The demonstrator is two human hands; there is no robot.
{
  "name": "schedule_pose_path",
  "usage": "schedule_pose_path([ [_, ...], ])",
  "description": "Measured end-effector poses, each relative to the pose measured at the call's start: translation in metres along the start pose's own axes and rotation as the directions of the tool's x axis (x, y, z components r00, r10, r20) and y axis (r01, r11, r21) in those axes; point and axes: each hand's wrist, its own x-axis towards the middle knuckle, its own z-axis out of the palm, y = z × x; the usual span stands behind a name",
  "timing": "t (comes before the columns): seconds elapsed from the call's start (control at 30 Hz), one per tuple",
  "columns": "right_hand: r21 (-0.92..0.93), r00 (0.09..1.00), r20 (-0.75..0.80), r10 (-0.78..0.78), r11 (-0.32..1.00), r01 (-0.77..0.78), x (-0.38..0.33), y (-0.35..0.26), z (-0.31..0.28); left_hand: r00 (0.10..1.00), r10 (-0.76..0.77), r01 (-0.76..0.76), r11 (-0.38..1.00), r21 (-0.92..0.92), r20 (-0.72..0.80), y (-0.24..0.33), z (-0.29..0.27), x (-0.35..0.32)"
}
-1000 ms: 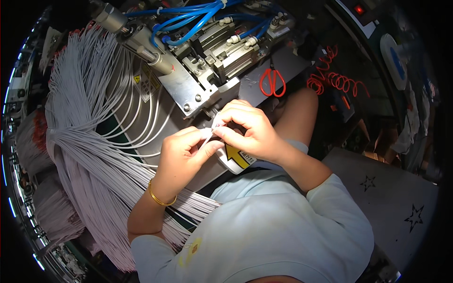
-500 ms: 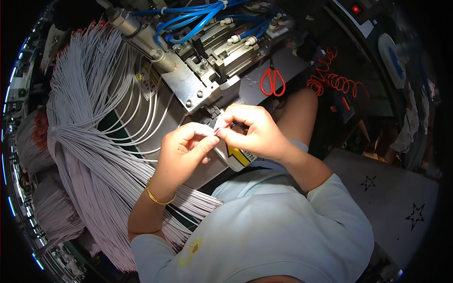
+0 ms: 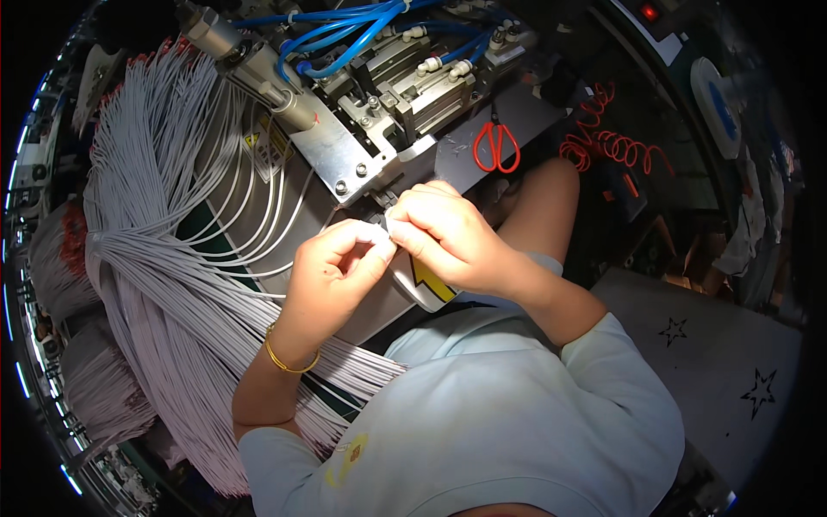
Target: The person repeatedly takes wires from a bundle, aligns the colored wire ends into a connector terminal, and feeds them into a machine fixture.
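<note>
Head view, centre of frame: 2 hands meet just below a metal machine [image 3: 362, 138]. Left hand [image 3: 332, 271] and right hand [image 3: 448, 237] both pinch the end of 1 thin grey wire [image 3: 386, 231] btwn fingertips, thumbs nearly touching; wire end sits right at the machine's front edge, mostly hidden by fingers. 1 gold bangle [image 3: 289, 360] on left wrist. Left half of frame: big fan of grey wires [image 3: 164, 258], too many to count, draped over the tabletop [image 3: 258, 202] w/ more bundles at far left edge. Upper centre: several blue air hoses [image 3: 345, 34] running into the machine, 1 steel cylinder [image 3: 258, 73] at upper left. 1 pair of red-handled scissors [image 3: 495, 146] lies right of machine; 1 red coiled cord [image 3: 616, 146] further right. 2 black stars on grey floor mat [image 3: 724, 362], lower right.
</note>
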Motion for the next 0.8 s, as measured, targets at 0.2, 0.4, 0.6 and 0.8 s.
schedule_pose_path([
  [0.2, -0.038, 0.973, -0.036, 0.229, 0.972, -0.230, -0.007, 0.024, -0.002, 1.000, -0.022, 0.015, 0.922, 0.388, 0.015, 0.007, -0.007, 0.003],
  [0.4, -0.012, 0.955, 0.026, 0.297, 0.955, -0.297, -0.005, 0.035, 0.001, 0.991, 0.114, -0.045, 0.755, 0.654, -0.063, -0.001, 0.000, 0.001],
  [0.6, 0.092, 0.927, 0.083, 0.367, 0.923, -0.374, -0.004, 0.040, -0.001, 0.933, 0.356, -0.162, 0.539, 0.827, -0.048, 0.000, 0.014, -0.002],
  [0.8, -0.108, 0.987, -0.008, 0.161, 0.981, -0.161, 0.001, 0.048, 0.001, 0.924, 0.370, -0.270, 0.446, 0.853, 0.099, 0.000, 0.023, -0.002],
])
